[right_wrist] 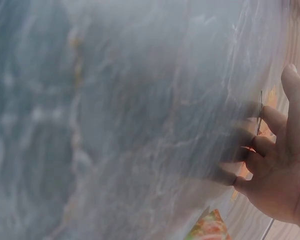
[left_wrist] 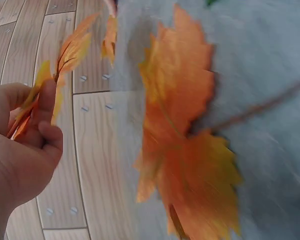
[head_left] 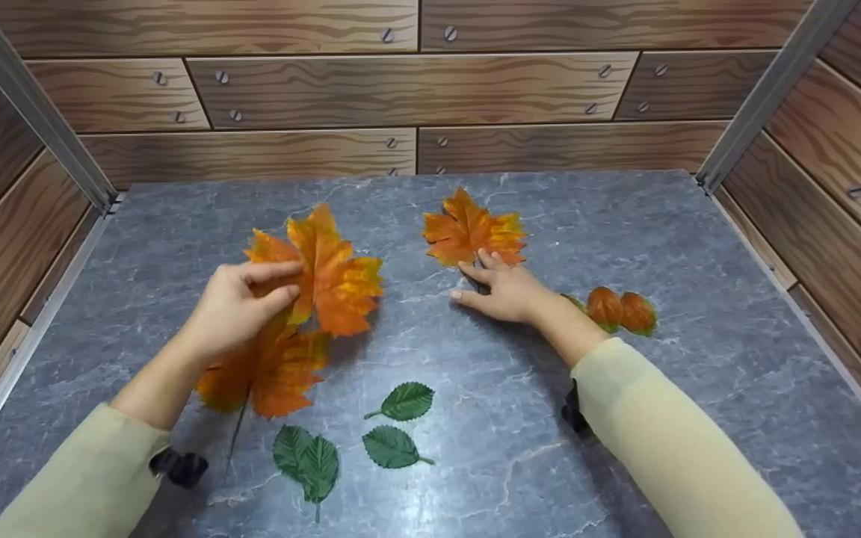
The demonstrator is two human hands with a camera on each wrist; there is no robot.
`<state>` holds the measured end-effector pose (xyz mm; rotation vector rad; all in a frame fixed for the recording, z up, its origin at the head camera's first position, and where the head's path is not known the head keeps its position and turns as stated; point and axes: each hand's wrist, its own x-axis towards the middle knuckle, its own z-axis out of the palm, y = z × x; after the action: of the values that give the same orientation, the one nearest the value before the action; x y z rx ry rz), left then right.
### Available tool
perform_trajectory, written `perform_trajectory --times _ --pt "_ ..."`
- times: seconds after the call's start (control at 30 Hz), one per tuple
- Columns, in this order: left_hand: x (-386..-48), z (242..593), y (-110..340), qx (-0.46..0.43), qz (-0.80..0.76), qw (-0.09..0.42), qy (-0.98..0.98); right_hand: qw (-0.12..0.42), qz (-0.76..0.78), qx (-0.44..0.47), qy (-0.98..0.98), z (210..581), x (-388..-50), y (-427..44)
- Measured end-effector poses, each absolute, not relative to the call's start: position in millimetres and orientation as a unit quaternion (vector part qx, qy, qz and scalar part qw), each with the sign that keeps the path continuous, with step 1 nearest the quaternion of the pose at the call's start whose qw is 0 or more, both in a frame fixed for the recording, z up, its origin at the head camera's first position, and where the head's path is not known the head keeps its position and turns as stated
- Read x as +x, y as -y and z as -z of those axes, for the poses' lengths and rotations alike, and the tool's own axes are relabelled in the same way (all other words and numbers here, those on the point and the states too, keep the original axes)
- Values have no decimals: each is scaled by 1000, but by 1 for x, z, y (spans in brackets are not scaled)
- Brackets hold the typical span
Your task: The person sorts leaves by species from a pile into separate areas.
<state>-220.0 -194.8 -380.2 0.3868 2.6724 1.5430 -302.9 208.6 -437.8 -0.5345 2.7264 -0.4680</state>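
Observation:
My left hand (head_left: 240, 310) pinches an orange and yellow artificial maple leaf (head_left: 333, 284) between thumb and fingers, raised off the table. In the left wrist view that leaf (left_wrist: 72, 47) stands up from the left hand (left_wrist: 25, 135). A second maple leaf (head_left: 281, 377) lies below it, partly hidden, its dark stem pointing toward the front. Farther back, my right hand (head_left: 509, 288) reaches to a third maple leaf (head_left: 468, 228) with fingers spread over its lower edge. From the right wrist, the right hand (right_wrist: 275, 150) has its thumb apart and fingertips down at the tabletop.
Several green leaves (head_left: 307, 463) lie at the front middle of the grey marbled table (head_left: 505, 403). Small brown-orange leaves (head_left: 628, 310) with green edges sit beyond the right forearm. Wood-patterned walls (head_left: 400, 90) and metal posts (head_left: 767, 93) border the table.

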Motion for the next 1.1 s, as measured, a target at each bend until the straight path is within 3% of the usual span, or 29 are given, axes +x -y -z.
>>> perform_trajectory --times 0.67,1.1 --pt "-310 412 159 36 -585 46 -809 172 160 -178 -956 436 -305 -206" --pt "-336 425 143 14 -572 57 -818 179 164 -169 -955 433 -302 -206"
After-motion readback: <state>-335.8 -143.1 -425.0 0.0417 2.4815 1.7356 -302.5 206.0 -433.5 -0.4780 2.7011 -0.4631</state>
